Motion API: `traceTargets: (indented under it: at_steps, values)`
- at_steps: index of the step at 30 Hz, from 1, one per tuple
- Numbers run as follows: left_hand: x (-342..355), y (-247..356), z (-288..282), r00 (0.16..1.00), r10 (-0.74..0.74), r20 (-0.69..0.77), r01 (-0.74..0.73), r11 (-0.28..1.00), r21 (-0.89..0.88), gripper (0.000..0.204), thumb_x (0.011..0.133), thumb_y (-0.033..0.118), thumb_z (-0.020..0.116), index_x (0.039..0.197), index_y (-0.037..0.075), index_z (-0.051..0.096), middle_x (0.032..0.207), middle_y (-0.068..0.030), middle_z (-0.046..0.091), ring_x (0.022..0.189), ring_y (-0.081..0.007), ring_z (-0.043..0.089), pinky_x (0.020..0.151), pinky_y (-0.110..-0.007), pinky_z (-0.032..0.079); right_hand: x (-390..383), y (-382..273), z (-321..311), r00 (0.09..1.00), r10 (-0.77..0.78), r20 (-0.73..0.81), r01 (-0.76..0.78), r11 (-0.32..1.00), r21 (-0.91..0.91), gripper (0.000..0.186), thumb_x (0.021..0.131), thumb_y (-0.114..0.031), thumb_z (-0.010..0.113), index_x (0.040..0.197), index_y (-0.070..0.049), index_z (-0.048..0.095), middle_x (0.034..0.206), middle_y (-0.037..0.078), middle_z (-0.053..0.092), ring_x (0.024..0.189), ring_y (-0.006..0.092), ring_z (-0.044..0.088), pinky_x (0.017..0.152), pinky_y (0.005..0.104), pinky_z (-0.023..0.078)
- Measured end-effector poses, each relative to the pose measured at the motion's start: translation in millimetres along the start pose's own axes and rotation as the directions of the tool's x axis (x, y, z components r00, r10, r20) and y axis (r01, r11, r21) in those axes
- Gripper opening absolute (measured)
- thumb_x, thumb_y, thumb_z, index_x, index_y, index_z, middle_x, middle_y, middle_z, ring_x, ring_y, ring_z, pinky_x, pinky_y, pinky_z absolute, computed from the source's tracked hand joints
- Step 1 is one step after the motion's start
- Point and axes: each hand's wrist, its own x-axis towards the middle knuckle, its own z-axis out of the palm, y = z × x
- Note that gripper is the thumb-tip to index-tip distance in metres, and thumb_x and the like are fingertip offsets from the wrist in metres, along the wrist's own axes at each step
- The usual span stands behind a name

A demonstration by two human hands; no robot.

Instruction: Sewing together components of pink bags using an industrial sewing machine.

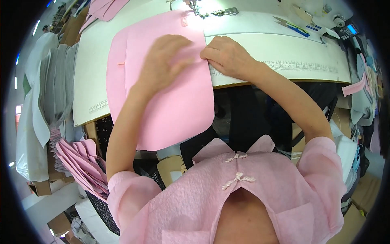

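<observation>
A large pink fabric panel (170, 110) with rounded corners lies over the table edge, its lower part hanging toward me. A seam runs down its left side, with a small orange tab (121, 63) there. My right hand (227, 57) pinches the panel's right edge, thumb and fingers pressed together. Over the upper middle of the panel is my left hand (164, 63), smeared by motion, its thumb and fingers apart with nothing seen between them. The sewing machine's presser foot (196, 11) stands under a bright light at the panel's top right corner.
Scissors and a blue-green cutter (298, 29) lie at the back right of the white table (260, 44), near a control box (348, 30). Stacked grey sheets (57, 85) stand at left. Pink pieces (83, 162) fill a black basket (101, 207) below.
</observation>
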Motion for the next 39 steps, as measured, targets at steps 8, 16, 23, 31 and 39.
traceTargets:
  at_steps: [8,16,23,31,39]
  values:
    - [-10,12,30,0.984,-0.1,0.144,0.103,0.995,-0.014,0.028,0.076,0.025,0.056,0.099,0.011,0.052,0.11,-0.004,0.051,0.112,-0.0259,0.04,0.095,-0.048,0.025,-4,-1,-11,0.997,-0.022,0.079,0.023,1.0,-0.017,0.008,0.07,-0.008,0.058,0.078,-0.007,0.058,0.077,0.003,0.058,0.076,0.0206,0.051,0.07,0.0309,0.042]
    - [17,-22,35,0.988,0.108,0.106,-0.103,0.993,-0.052,0.02,0.077,0.017,0.054,0.092,0.004,0.053,0.104,-0.0101,0.053,0.097,-0.0264,0.048,0.086,-0.037,0.035,13,34,-15,0.993,0.017,0.119,-0.028,0.995,0.091,0.007,0.072,-0.009,0.058,0.079,-0.007,0.058,0.076,0.003,0.058,0.077,0.0225,0.05,0.069,0.0321,0.042]
    - [43,-53,37,0.985,0.112,0.133,-0.122,0.99,0.071,0.02,0.079,0.019,0.051,0.093,0.006,0.053,0.1,-0.0101,0.054,0.093,-0.0254,0.049,0.084,-0.036,0.036,32,57,0,0.995,0.081,0.06,-0.076,0.994,-0.081,0.01,0.073,-0.014,0.056,0.077,-0.006,0.061,0.075,0.007,0.06,0.078,0.024,0.053,0.073,0.0342,0.042]
    - [-14,39,18,0.986,0.152,0.062,-0.151,0.988,-0.02,0.049,0.067,0.042,0.062,0.093,0.001,0.053,0.09,-0.0137,0.051,0.089,-0.0302,0.048,0.077,-0.039,0.039,37,63,-3,0.99,0.081,0.112,-0.062,0.984,-0.167,0.01,0.07,-0.015,0.055,0.069,-0.005,0.057,0.071,0.011,0.058,0.072,0.0278,0.053,0.07,0.0362,0.039]
    - [-46,56,17,0.997,0.02,0.074,-0.013,0.995,-0.098,0.024,0.067,0.009,0.065,0.087,-0.002,0.057,0.093,-0.0122,0.056,0.09,-0.0282,0.052,0.075,-0.033,0.044,25,36,-13,0.987,0.08,0.136,-0.046,0.97,-0.237,0.011,0.072,-0.015,0.053,0.071,-0.004,0.057,0.073,0.011,0.058,0.073,0.0275,0.053,0.071,0.0364,0.039]
